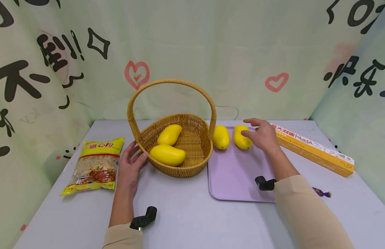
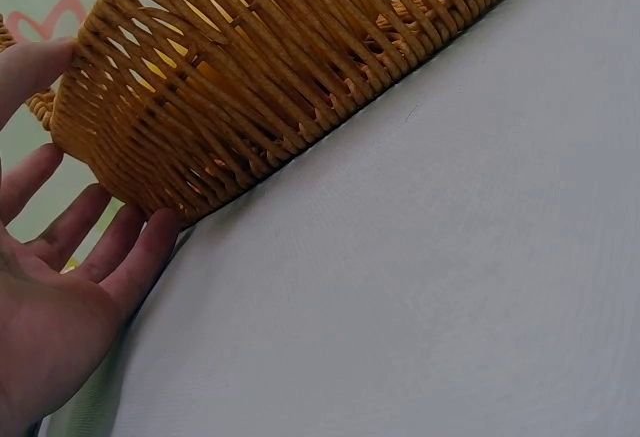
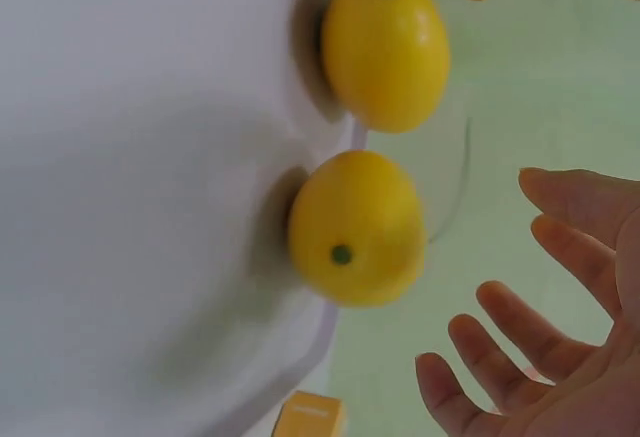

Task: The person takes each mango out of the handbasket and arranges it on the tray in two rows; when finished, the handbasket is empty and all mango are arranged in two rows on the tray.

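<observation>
A wicker basket (image 1: 192,140) with a tall arched handle stands at the middle of the table. Two yellow mangoes, one behind (image 1: 169,134) and one in front (image 1: 167,155), lie inside it. My left hand (image 1: 130,164) touches the basket's left side; in the left wrist view its extended fingertips (image 2: 155,232) rest against the woven wall. Right of the basket, two more mangoes, a left one (image 1: 221,137) and a right one (image 1: 241,140), lie at the back of a lilac tray (image 1: 239,186). Over the right mango hovers my right hand (image 1: 263,134), fingers spread, holding nothing.
A yellow bag of pasta (image 1: 100,164) lies left of my left hand. On the right, an orange and white pasta box (image 1: 314,148) lies slantwise beside the tray. A purple-wrapped candy (image 1: 322,192) shows partly behind my right sleeve. A printed curtain (image 1: 186,52) hangs behind the table.
</observation>
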Action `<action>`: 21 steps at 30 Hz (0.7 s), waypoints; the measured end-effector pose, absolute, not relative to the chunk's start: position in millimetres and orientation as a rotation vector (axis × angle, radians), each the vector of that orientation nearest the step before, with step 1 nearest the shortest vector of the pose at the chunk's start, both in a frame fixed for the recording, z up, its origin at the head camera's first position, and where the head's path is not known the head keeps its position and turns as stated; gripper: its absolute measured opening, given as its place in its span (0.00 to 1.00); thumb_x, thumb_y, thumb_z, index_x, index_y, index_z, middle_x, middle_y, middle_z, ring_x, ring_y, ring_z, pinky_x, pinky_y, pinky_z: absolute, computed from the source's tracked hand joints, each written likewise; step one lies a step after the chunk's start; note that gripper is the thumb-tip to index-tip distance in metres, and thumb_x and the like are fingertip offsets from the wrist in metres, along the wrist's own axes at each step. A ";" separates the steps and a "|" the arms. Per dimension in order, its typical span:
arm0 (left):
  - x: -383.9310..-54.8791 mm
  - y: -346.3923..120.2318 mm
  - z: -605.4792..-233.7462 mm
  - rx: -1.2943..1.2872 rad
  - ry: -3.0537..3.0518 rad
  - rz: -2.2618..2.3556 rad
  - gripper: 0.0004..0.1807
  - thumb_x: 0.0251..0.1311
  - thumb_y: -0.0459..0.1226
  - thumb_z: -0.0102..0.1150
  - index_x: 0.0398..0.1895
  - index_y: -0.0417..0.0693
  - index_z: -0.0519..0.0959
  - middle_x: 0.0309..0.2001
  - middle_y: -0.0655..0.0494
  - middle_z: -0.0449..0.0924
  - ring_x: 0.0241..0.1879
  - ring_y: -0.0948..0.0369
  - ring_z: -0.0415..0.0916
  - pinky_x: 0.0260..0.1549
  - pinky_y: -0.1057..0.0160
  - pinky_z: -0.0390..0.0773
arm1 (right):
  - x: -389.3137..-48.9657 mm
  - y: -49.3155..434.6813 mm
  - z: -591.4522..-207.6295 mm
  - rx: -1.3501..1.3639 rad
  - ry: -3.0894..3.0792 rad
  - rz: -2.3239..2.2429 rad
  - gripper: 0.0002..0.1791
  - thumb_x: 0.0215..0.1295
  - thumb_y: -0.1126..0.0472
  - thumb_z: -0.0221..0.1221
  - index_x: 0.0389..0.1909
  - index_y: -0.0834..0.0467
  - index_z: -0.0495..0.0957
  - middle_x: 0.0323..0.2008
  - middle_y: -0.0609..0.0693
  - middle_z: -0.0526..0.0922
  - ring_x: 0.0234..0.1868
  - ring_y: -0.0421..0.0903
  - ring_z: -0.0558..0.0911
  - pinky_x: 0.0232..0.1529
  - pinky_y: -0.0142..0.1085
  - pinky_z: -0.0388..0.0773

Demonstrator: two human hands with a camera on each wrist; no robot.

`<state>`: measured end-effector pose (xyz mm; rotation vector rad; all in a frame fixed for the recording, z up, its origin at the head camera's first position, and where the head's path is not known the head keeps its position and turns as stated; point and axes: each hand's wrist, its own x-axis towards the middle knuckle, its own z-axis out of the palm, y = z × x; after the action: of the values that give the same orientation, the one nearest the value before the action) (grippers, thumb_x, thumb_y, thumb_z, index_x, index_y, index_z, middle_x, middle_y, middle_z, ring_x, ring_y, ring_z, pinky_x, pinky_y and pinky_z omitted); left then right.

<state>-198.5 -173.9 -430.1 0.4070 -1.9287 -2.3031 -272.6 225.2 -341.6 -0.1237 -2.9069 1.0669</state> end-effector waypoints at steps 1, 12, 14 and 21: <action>-198.4 -173.9 -430.1 0.407 -1.928 -2.303 0.38 0.71 0.36 0.63 0.81 0.63 0.60 0.78 0.56 0.62 0.72 0.58 0.66 0.66 0.62 0.76 | -271.0 223.8 -338.8 -0.119 -2.896 1.089 0.28 0.72 0.56 0.61 0.72 0.55 0.73 0.69 0.68 0.72 0.67 0.67 0.70 0.65 0.58 0.78; -197.5 -173.7 -429.9 0.418 -1.926 -2.298 0.38 0.71 0.36 0.63 0.80 0.64 0.60 0.78 0.56 0.61 0.73 0.58 0.66 0.68 0.61 0.76 | -258.3 208.5 -313.7 -0.050 -2.846 1.307 0.26 0.75 0.52 0.59 0.71 0.53 0.74 0.68 0.62 0.75 0.69 0.62 0.72 0.69 0.56 0.75; -197.4 -173.7 -429.7 0.421 -1.927 -2.298 0.38 0.71 0.36 0.63 0.80 0.64 0.60 0.78 0.56 0.61 0.73 0.58 0.66 0.67 0.61 0.76 | -256.4 205.0 -309.3 -0.016 -2.842 1.306 0.26 0.75 0.51 0.59 0.70 0.53 0.74 0.67 0.61 0.76 0.69 0.62 0.72 0.69 0.56 0.75; -198.0 -173.2 -429.5 0.419 -1.926 -2.298 0.38 0.71 0.37 0.63 0.80 0.64 0.60 0.78 0.55 0.62 0.72 0.58 0.67 0.68 0.61 0.76 | -247.3 191.9 -292.8 0.088 -2.828 1.356 0.25 0.74 0.51 0.60 0.68 0.53 0.76 0.65 0.60 0.78 0.66 0.60 0.76 0.66 0.54 0.78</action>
<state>-198.0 -173.2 -429.5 0.4188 -1.9255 -2.2977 -247.3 191.9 -292.8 0.0878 -2.8284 1.3557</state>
